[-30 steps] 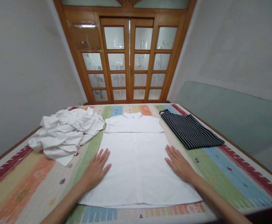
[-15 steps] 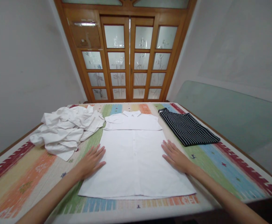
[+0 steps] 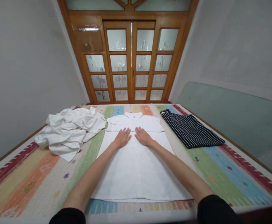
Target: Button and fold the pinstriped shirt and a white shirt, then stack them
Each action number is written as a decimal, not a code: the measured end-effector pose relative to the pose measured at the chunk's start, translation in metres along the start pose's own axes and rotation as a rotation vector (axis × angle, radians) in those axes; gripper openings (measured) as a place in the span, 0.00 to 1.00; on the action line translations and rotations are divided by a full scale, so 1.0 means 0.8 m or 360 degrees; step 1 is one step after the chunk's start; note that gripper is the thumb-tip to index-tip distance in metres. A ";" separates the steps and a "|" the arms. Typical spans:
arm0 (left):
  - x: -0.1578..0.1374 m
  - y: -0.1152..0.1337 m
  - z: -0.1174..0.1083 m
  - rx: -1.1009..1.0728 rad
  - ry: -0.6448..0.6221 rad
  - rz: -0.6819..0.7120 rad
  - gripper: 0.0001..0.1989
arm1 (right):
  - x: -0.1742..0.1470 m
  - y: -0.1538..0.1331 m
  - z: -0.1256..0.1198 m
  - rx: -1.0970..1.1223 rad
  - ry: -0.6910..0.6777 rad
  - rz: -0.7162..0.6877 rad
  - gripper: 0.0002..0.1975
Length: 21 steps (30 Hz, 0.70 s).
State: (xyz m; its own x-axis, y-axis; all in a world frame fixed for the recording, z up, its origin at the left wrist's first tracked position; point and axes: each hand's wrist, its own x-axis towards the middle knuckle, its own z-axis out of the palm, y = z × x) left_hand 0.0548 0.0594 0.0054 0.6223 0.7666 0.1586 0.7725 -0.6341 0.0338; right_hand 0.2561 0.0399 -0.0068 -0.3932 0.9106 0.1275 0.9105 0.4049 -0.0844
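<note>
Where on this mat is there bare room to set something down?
Bare mat lies near-left, between the crumpled white pile and the near edge, and near-right below the striped garment. The middle is crowded: the white shirt fills it, with the left hand and right hand flat on it.

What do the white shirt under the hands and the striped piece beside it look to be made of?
White shirt: looks like thin woven cotton or a blend, matte; it lies flat with crisp edges and a button placket. Both hands, left and right, rest flat on it. Striped garment: dark fabric with fine white stripes, matte, folded flat; knit or woven cannot be told from here.
</note>
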 end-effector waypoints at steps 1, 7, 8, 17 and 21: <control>-0.008 0.001 0.006 0.0017 -0.0002 0.0002 0.26 | -0.007 -0.004 0.003 -0.0023 0.0034 -0.0014 0.29; -0.084 0.008 0.006 0.0006 0.0035 0.0181 0.30 | -0.080 -0.022 0.002 -0.0004 0.0131 -0.0177 0.30; -0.099 0.011 0.002 -0.0008 0.0039 0.0227 0.30 | -0.094 -0.027 0.000 0.0016 0.0135 -0.0206 0.31; -0.196 0.040 -0.052 -0.0314 -0.0196 0.0714 0.41 | -0.214 -0.074 -0.032 0.0253 0.0007 -0.0514 0.48; -0.170 0.031 -0.056 -0.0440 -0.0175 0.0655 0.31 | -0.239 -0.088 -0.044 0.0362 -0.0104 -0.0640 0.44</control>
State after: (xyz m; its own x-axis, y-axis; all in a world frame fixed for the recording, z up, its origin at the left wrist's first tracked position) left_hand -0.0164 -0.0654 0.0289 0.8893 0.4442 0.1092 0.4073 -0.8776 0.2528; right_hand 0.2717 -0.1657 0.0092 -0.7228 0.6781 0.1328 0.6359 0.7280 -0.2564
